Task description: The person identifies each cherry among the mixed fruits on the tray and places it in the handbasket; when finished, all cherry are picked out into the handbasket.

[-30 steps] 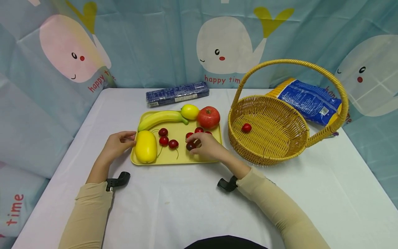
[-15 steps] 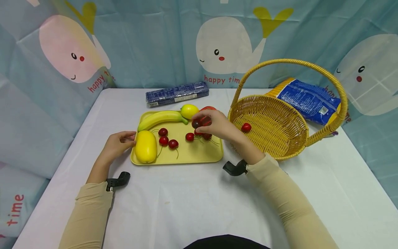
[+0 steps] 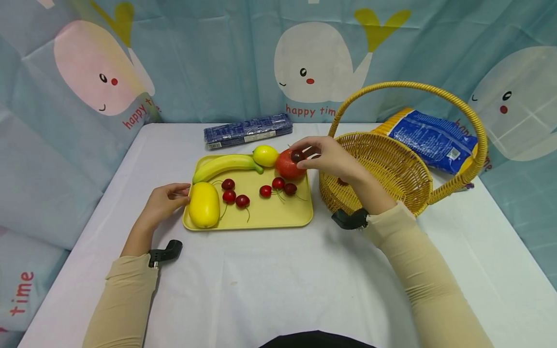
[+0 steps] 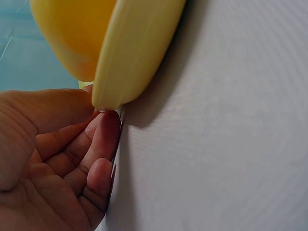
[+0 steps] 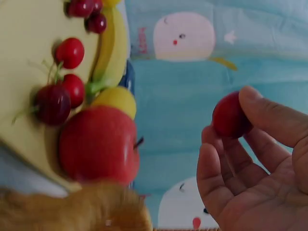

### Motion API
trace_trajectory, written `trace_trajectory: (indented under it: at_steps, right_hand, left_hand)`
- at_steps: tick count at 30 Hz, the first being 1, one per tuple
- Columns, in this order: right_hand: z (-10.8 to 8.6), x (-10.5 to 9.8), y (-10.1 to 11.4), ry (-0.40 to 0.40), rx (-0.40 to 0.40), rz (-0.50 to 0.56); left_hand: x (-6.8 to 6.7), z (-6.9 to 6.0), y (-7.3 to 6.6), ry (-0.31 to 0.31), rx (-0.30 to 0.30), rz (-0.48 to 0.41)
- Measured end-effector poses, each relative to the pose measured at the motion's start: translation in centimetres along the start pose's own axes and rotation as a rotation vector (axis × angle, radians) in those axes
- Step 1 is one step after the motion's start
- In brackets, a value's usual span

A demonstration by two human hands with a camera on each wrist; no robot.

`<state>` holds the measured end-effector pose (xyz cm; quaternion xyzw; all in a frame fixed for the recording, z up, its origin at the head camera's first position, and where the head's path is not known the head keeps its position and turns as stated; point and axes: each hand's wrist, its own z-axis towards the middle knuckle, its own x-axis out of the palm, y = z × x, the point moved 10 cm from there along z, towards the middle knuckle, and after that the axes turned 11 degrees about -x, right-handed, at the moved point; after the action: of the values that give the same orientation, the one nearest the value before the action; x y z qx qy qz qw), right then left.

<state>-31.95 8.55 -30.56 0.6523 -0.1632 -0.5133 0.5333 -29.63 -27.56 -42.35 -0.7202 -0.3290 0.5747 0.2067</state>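
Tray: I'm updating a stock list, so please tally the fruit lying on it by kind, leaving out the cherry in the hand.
Cherries: 6
Banana: 1
Lemon: 1
Apple: 1
Oblong yellow fruit: 1
Total on the tray: 10

Basket (image 3: 398,181): woven, wicker-like strands, rough, faintly shiny. Tray (image 3: 261,220): smooth, satin, plastic-looking. Held cherry (image 3: 298,156): smooth, glossy. Apple (image 5: 96,144): smooth, soft sheen. Banana (image 3: 226,165): smooth, plastic-looking. Bag (image 3: 435,137): crinkled, glossy film. Table (image 3: 243,285): covered in matt, lightly creased cloth. Backdrop (image 3: 209,63): printed, softly folded sheet. Sleeves (image 3: 124,295): matt, wrinkled cloth.
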Motion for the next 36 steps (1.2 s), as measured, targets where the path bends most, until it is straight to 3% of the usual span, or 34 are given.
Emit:
trace_trajectory:
  at_steps: [5,20,28,36]
  right_hand:
    - [-0.6,-1.9,-1.1,-0.013,0.031,0.038]
    - [-2.7,-7.4,-6.0,-0.071,0.096,0.013]
    - [-3.0,-7.0,-6.9,-0.015,0.058,0.136]
    - [-3.7,-8.6,-7.1,-0.014,0.063,0.102]
  left_hand:
    - [0.0,0.0,0.0,-0.004,0.008,0.001]
    - [0.0,0.0,-0.1,0.004,0.012,-0.004]
    - [0.0,-0.1,0.0,0.005,0.014,-0.005]
    - [0.0,-0.1,0.0,0.002,0.007,-0.008]
